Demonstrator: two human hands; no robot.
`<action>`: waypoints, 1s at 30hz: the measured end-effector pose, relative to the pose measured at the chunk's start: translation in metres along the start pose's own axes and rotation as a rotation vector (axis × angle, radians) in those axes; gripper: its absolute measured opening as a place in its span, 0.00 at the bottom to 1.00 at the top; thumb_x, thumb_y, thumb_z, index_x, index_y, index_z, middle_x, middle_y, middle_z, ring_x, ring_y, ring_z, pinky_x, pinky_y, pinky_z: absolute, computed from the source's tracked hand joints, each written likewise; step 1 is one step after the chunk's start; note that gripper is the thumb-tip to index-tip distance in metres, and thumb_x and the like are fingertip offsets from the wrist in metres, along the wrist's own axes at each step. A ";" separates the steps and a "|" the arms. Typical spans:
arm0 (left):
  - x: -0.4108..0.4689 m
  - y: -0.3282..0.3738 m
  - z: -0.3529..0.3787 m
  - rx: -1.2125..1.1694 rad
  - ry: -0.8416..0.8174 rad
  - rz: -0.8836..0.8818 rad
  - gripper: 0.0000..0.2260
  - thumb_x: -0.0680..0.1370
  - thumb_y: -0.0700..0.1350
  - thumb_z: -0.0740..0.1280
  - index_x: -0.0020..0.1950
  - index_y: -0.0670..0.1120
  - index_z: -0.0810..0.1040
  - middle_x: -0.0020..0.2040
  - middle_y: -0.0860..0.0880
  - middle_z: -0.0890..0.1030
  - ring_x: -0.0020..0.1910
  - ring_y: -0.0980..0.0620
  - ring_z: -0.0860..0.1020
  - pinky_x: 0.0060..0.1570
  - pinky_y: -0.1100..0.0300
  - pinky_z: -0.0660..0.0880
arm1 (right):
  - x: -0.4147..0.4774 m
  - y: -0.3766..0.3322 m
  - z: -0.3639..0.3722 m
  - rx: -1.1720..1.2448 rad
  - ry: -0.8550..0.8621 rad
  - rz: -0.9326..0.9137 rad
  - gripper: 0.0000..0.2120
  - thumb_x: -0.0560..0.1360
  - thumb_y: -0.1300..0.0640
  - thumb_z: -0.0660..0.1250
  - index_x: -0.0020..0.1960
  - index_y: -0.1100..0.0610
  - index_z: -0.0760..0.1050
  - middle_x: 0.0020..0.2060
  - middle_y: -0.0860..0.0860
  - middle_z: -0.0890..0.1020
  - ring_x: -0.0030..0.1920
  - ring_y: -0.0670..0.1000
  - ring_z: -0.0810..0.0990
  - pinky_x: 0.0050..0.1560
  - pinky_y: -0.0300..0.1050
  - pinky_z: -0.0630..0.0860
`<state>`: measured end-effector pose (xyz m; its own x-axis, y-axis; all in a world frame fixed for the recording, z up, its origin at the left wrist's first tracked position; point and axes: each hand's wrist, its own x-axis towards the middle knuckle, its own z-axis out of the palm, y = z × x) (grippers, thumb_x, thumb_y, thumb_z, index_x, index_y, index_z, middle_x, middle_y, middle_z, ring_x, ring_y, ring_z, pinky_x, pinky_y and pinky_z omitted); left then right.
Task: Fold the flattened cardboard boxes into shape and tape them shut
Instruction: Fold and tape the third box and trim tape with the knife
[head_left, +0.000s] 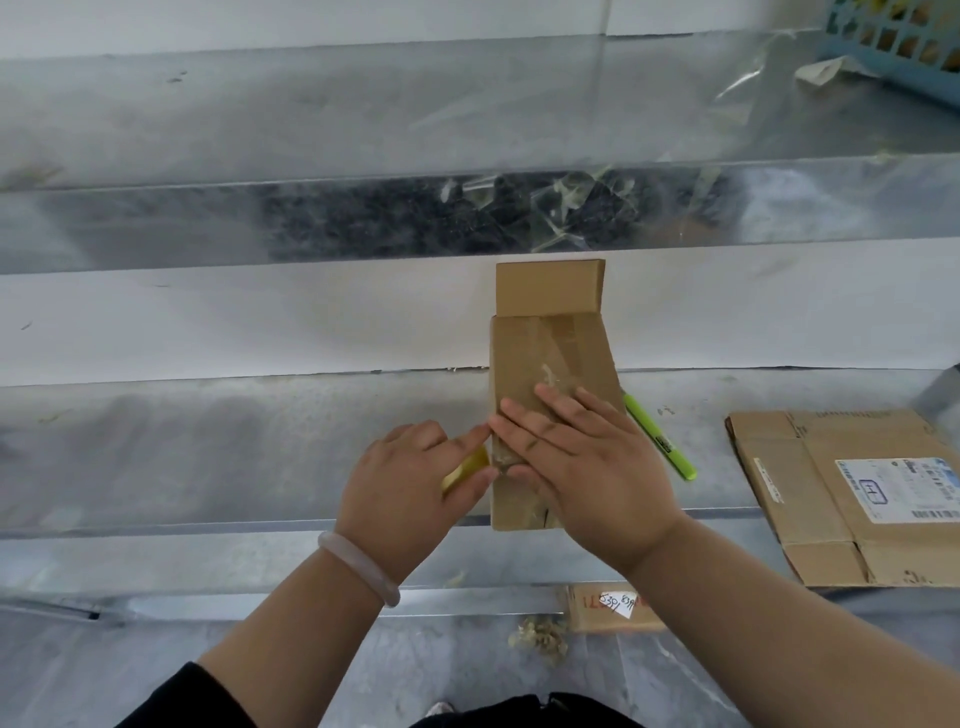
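While right hand (582, 467) presses flat on box (545, 353) | left hand (405, 483) grips tape roll (467, 467) at its left edge

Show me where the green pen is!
In the head view, the green pen lies on the metal table, just right of the taped box and left of the flat cardboard.

Single head view: forward, downward, close above bench (208, 447), wide-angle.
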<state>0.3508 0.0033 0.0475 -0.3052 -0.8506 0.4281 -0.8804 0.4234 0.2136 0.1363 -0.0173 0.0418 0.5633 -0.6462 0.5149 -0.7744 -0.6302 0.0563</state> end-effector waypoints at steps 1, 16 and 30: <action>0.000 -0.001 0.000 -0.009 0.000 0.001 0.20 0.77 0.61 0.58 0.61 0.53 0.81 0.35 0.52 0.74 0.33 0.52 0.75 0.33 0.55 0.77 | 0.001 -0.001 -0.001 -0.003 -0.004 -0.002 0.20 0.81 0.46 0.56 0.70 0.48 0.74 0.67 0.45 0.77 0.68 0.54 0.75 0.68 0.55 0.71; -0.002 -0.037 -0.008 -0.070 0.030 0.276 0.24 0.79 0.64 0.53 0.66 0.49 0.69 0.37 0.53 0.78 0.35 0.56 0.75 0.36 0.65 0.70 | -0.001 0.000 0.001 -0.004 0.029 -0.020 0.19 0.83 0.44 0.57 0.71 0.48 0.73 0.68 0.45 0.75 0.69 0.51 0.74 0.68 0.54 0.71; 0.002 -0.050 -0.004 -0.175 0.005 0.215 0.20 0.74 0.64 0.61 0.55 0.51 0.75 0.48 0.55 0.83 0.40 0.56 0.81 0.35 0.63 0.76 | -0.001 -0.001 0.001 0.023 0.021 -0.002 0.19 0.82 0.45 0.60 0.70 0.48 0.74 0.69 0.45 0.75 0.70 0.51 0.73 0.65 0.56 0.73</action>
<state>0.3960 -0.0182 0.0411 -0.4761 -0.7338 0.4846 -0.7193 0.6420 0.2655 0.1369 -0.0165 0.0405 0.5587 -0.6356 0.5328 -0.7660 -0.6417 0.0377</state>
